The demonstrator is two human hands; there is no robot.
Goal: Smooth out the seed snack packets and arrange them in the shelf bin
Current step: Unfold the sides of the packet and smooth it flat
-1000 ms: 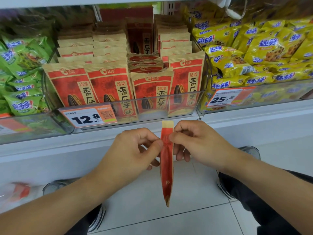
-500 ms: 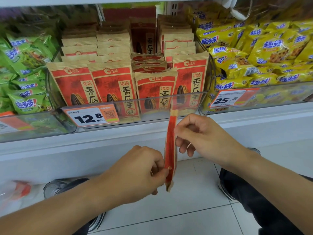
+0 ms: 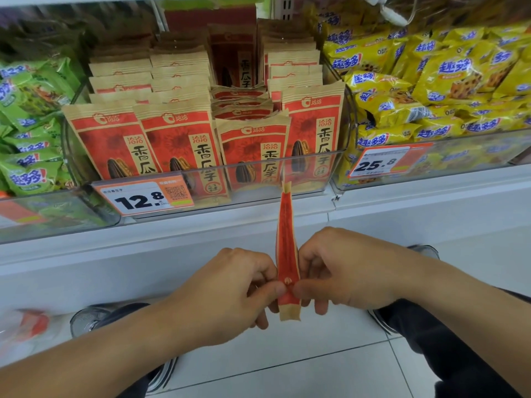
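I hold one red and tan seed packet (image 3: 285, 242) edge-on and upright in front of the shelf. My left hand (image 3: 230, 288) and my right hand (image 3: 342, 271) pinch its lower end from either side, thumbs meeting near the bottom seam. Its top reaches the front wall of the clear shelf bin (image 3: 313, 173). Inside the bin stand several rows of the same seed packets (image 3: 178, 142), upright and facing me. The third row from the left sits lower, with a few packets lying flatter behind it.
Green snack bags (image 3: 26, 133) fill the bin to the left, yellow snack bags (image 3: 448, 81) the bin to the right. Price tags 12.8 (image 3: 140, 198) and 25.8 (image 3: 379, 163) hang on the bin fronts. A white shelf ledge (image 3: 402, 202) and tiled floor lie below, with my shoes visible.
Both hands slid down the packet from its top to its lower end, left hand first, then the right. The packet rose, so its top now reaches the bin front.
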